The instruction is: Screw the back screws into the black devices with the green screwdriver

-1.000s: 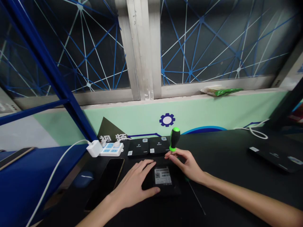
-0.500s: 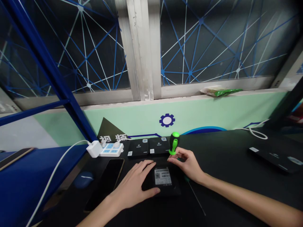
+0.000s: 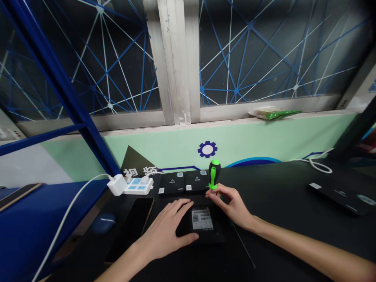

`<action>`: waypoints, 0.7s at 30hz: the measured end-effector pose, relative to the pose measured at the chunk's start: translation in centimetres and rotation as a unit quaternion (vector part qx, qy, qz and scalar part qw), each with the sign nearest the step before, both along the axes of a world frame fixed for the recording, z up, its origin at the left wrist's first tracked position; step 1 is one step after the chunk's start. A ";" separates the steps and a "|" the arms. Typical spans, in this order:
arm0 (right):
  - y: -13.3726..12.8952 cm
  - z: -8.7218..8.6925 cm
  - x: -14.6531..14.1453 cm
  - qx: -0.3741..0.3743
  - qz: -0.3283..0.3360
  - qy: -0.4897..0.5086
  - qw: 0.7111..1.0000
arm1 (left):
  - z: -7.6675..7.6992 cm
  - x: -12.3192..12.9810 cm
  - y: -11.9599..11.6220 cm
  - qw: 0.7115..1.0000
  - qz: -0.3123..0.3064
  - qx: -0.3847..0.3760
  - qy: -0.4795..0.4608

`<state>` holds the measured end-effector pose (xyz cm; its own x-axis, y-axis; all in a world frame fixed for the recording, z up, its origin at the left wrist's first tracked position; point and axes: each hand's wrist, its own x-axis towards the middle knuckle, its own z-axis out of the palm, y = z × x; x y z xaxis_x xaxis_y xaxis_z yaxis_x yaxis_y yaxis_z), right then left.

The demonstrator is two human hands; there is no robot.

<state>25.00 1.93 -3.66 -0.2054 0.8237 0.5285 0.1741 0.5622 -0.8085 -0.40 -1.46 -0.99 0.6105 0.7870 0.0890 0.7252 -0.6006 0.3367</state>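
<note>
A black box-shaped device (image 3: 216,235) with a white printed label (image 3: 202,219) lies on the dark table in front of me. My left hand (image 3: 170,225) rests across its left side, fingers spread, with the thumb on the near part and the fingertips toward the far edge. My right hand (image 3: 230,201) pinches a green-and-black screwdriver (image 3: 214,174) just below its handle. The screwdriver stands nearly upright at the device's far right corner; fingers hide its tip. Beneath my right wrist lies a second thin tool (image 3: 243,246) with a long metal shaft and a dark green end.
Two black boxes (image 3: 172,183) stand side by side against the wall. A white power strip (image 3: 139,186) with plugs, a dark phone (image 3: 132,223) and a blue mouse-like object (image 3: 103,223) are on the left. Another black box (image 3: 342,197) and a white cable (image 3: 320,166) lie to the right.
My right hand and the screwdriver have shifted slightly left, and the handle has risen a little and turned. The left hand and the device have stayed put.
</note>
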 end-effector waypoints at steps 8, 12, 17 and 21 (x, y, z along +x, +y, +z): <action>0.2 -0.4 -0.4 -0.062 0.019 0.056 0.996 | 0.2 0.0 0.0 1.000 0.001 -0.003 -0.001; 0.2 -0.5 -0.3 -0.071 0.028 0.070 0.995 | 0.2 0.0 0.0 1.000 -0.002 -0.004 -0.001; 0.0 -0.5 -0.1 -0.061 0.047 0.065 0.995 | 0.1 0.0 0.0 1.000 0.002 -0.006 0.007; -0.1 -0.4 -0.1 -0.057 0.043 0.042 0.997 | 0.1 0.0 0.0 1.000 0.001 -0.007 0.010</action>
<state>24.94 1.82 -4.10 -0.2376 0.8608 0.4500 0.0585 0.4751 -0.8780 -0.44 -1.49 -0.92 0.6098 0.7899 0.0656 0.7336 -0.5938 0.3305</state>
